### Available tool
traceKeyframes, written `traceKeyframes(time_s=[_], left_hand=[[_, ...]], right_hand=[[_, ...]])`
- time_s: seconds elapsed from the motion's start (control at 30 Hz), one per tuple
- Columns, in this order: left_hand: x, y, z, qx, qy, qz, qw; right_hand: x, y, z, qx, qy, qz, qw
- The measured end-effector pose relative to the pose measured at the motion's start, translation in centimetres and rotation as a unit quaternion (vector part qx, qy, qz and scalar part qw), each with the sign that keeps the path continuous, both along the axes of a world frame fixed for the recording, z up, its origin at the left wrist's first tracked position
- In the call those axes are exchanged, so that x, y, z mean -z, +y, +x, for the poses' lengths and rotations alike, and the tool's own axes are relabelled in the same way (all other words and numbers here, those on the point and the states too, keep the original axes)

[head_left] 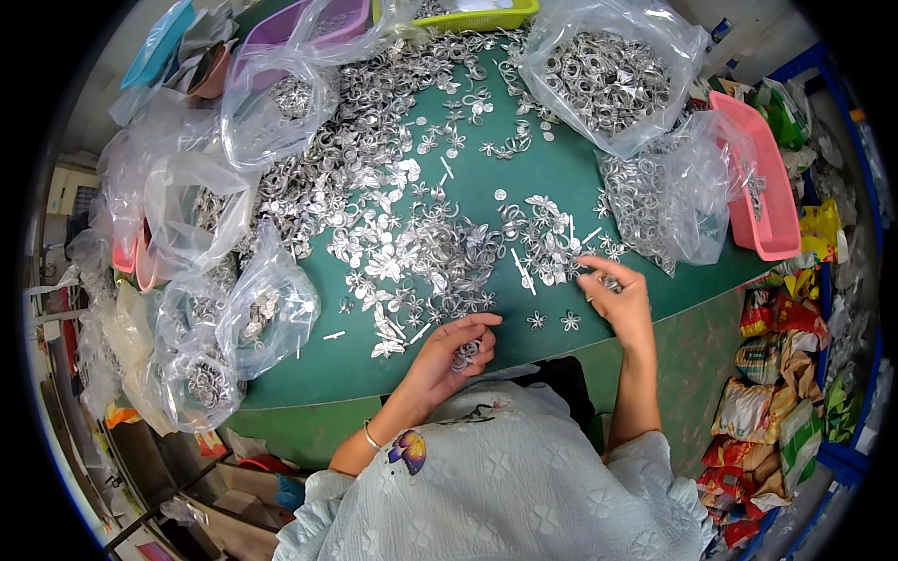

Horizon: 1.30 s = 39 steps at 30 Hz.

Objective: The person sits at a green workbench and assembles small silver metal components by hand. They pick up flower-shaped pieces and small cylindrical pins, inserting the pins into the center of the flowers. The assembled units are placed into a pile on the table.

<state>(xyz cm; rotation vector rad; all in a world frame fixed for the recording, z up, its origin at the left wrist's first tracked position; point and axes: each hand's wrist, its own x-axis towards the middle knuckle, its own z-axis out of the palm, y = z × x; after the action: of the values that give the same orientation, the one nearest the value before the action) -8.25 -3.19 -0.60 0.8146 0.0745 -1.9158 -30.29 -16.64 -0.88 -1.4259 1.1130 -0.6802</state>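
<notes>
My left hand point(447, 353) is cupped at the table's near edge, its fingers curled around several small silver metal rings point(465, 355). To the right, my right hand point(619, 301) hovers by a small heap of silver flower-shaped pieces point(547, 245), fingers bent, with small silver metal pieces point(610, 282) showing inside the curl. Two loose silver flowers point(571, 321) lie between the hands. Ahead of my left hand spreads a bigger pile of mixed silver metal pieces point(440, 248), with rings, flowers, leaf shapes and thin bars among them.
Clear plastic bags of silver pieces stand at the left point(267, 313) and far right point(613, 84). A pink basket point(767, 215) sits on the right edge of the green table point(561, 365). Purple point(327, 23) and yellow-green baskets point(486, 17) are at the back. Colourful packages point(748, 411) fill the right-hand shelf.
</notes>
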Motion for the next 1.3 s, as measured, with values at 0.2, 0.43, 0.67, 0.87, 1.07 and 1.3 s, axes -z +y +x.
traceKeyframes(time_s=[0.2,0.43,0.67,0.87,1.07,1.3], left_hand=[[0.1,-0.1,0.0,0.009,0.003,-0.005,1.000],[0.0,0.0,0.2,0.006,0.002,-0.004,1.000],[0.0,-0.2,0.2,0.011,0.005,-0.005,1.000],[0.1,0.0,0.3,0.006,0.013,-0.013,1.000],[0.2,-0.1,0.3,0.009,0.017,-0.016,1.000],[0.5,0.1,0.5,-0.003,0.027,-0.018,0.999]], right_hand=[[-0.4,1.2,2.5,0.027,0.284,-0.279,0.917],[-0.4,0.0,0.1,0.151,-0.059,0.110,0.981],[-0.9,1.2,2.0,-0.002,0.328,-0.282,0.902],[-0.1,-0.6,-0.6,0.063,-0.336,0.201,0.918],[0.2,-1.0,-0.9,0.082,-0.647,0.369,0.663],[0.9,-1.3,-1.0,0.120,-0.485,0.280,0.820]])
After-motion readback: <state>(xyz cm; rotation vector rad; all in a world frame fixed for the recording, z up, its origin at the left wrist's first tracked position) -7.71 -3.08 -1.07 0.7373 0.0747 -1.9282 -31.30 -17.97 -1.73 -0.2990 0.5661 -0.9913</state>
